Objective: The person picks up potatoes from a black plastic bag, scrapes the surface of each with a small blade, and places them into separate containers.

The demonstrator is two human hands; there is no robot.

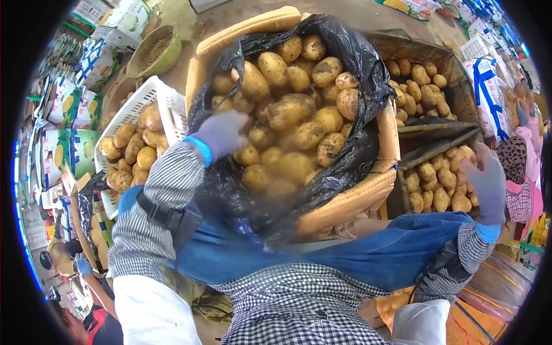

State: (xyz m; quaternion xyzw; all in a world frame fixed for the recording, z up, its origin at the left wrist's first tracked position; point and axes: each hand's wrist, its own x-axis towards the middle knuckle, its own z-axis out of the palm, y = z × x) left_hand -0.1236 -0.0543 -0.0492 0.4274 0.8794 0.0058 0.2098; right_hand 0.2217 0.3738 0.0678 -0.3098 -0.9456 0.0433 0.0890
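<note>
My left hand (223,135), in a grey-purple glove with a blue cuff, is over the left side of a black plastic bag (359,63). Its fingers are smeared by motion and point towards the potatoes (274,69) inside. These potatoes are yellow-brown, some with dark soil on them. The bag lines a cardboard box (339,208) standing in front of my knees. At the right, my right hand (487,183), gloved alike, reaches over the edge of a dark crate of potatoes (441,198). Its thumb and fingers are apart, close beside the potatoes.
A white plastic basket (164,95) of potatoes stands left of the box. Behind the right-hand crate is another dark crate (454,63) with potatoes. A green bowl (155,54) sits at the back left, near printed cartons (123,26). Other people (526,155) are at both sides.
</note>
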